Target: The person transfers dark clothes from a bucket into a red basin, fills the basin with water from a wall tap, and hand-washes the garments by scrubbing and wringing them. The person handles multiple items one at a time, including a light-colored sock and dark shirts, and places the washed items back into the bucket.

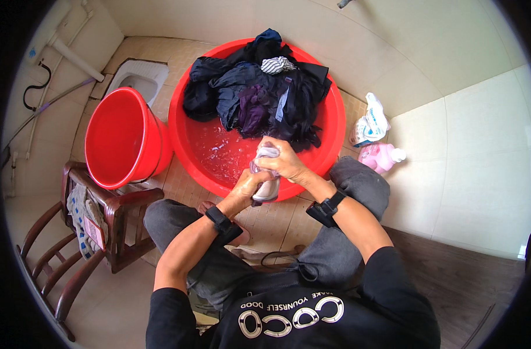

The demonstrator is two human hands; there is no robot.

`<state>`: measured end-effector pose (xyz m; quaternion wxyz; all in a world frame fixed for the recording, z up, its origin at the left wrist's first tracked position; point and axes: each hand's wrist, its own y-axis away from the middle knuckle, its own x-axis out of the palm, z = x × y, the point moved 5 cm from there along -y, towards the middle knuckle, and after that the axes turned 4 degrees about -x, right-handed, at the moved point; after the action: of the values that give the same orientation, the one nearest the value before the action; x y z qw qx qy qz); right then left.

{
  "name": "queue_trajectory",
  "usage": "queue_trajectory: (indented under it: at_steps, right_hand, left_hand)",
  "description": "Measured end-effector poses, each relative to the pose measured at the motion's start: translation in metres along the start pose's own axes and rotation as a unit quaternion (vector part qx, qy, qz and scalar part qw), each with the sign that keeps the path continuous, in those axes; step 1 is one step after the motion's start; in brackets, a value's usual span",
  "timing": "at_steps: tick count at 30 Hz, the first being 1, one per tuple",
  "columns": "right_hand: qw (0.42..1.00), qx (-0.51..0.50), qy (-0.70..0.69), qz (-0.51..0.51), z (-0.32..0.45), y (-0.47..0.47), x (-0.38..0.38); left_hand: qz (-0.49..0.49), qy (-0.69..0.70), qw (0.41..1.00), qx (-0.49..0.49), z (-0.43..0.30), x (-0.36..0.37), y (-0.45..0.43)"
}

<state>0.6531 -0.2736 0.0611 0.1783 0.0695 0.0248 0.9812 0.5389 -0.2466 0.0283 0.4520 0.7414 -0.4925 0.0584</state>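
Both my hands grip one small wet garment [266, 190], pale with a greyish-purple part, just above the near rim of a large red plastic basin [181, 150]. My left hand [249, 187] has its lower part, and my right hand [282, 159] clasps the upper part. What kind of garment it is I cannot tell. Behind my hands, a heap of dark wet clothes [230, 83] fills the far side of the basin. A purple cloth [252, 107] and a striped white-and-dark cloth [277, 65] lie on that heap. Shallow sudsy water [215, 150] shows at the basin's near left.
A red bucket [117, 137] stands left of the basin, before a squat toilet [139, 74]. A wooden chair [117, 209] holding gloves [84, 213] is at near left. On the right, a white plastic bag [372, 122] and a pink bottle [376, 157] stand by the wall.
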Motion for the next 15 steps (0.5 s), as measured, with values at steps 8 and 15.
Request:
queue_trajectory:
  at_steps: [8, 15]
  right_hand:
    - [0.976, -0.109, 0.16, -0.101, 0.031, -0.003, -0.005]
    - [0.923, -0.265, 0.271, -0.069, 0.091, 0.003, 0.009]
  left_hand:
    - [0.057, 0.04, 0.998, 0.007, -0.002, -0.018, -0.011]
    - [0.144, 0.176, 0.974, -0.005, -0.004, -0.002, -0.012]
